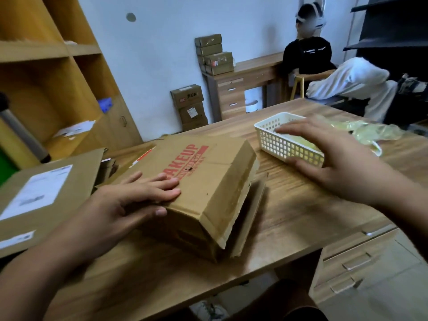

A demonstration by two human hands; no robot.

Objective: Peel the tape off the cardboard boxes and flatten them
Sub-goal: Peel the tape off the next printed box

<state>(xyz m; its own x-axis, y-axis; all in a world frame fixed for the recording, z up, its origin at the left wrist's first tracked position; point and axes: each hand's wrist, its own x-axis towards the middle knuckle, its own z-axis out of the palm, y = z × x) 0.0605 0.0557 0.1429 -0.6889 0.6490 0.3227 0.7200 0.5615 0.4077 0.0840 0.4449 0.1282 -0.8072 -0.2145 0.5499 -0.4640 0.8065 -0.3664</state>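
A brown cardboard box [208, 181] with red print lies partly collapsed in the middle of the wooden table [289, 216], its end flaps hanging open toward me. My left hand [129, 202] rests on its top panel with straight fingers, thumb against the near side. My right hand [333, 163] hovers spread over the near end of a white plastic basket [275, 137], holding nothing. Crumpled yellowish tape [361, 133] lies in and beside the basket.
A second cardboard box [46, 200] with white labels sits at the left table edge. Wooden shelves stand at the left. More boxes are stacked by the far wall and on a desk. A person sits at the back right. Drawers are below right.
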